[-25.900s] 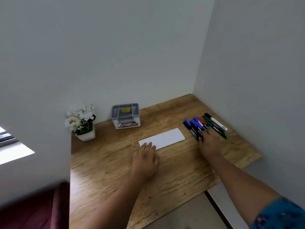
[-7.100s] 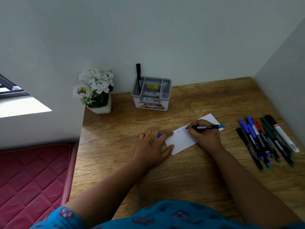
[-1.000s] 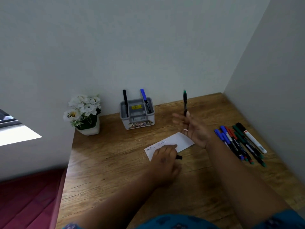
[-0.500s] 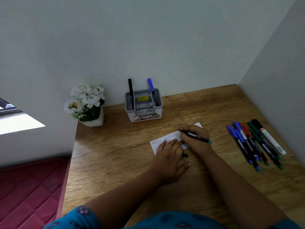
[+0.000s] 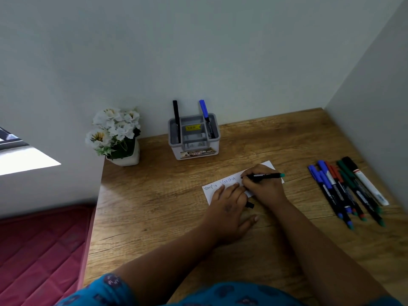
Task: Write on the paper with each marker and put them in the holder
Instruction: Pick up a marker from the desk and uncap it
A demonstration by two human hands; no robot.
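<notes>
Right hand (image 5: 263, 186) pinches green-ended black marker (image 5: 262, 175), tip on white paper strip (image 5: 223, 184) mid-tabletop to write. Left hand (image 5: 229, 204) presses flat, pinning paper, black cap (image 5: 250, 204) under its fingers. Grey plastic holder (image 5: 194, 138) behind already has two markers.

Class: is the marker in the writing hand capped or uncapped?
Uncapped: the green marker in the right hand shows its tip on the paper.

White paper strip (image 5: 223, 184) flat on desk, two words written; green-ended marker (image 5: 262, 175) tip on it; grey holder (image 5: 194, 138) behind with black marker (image 5: 176, 120) and blue marker (image 5: 205, 118) upright; remaining markers (image 5: 346, 191) right.
</notes>
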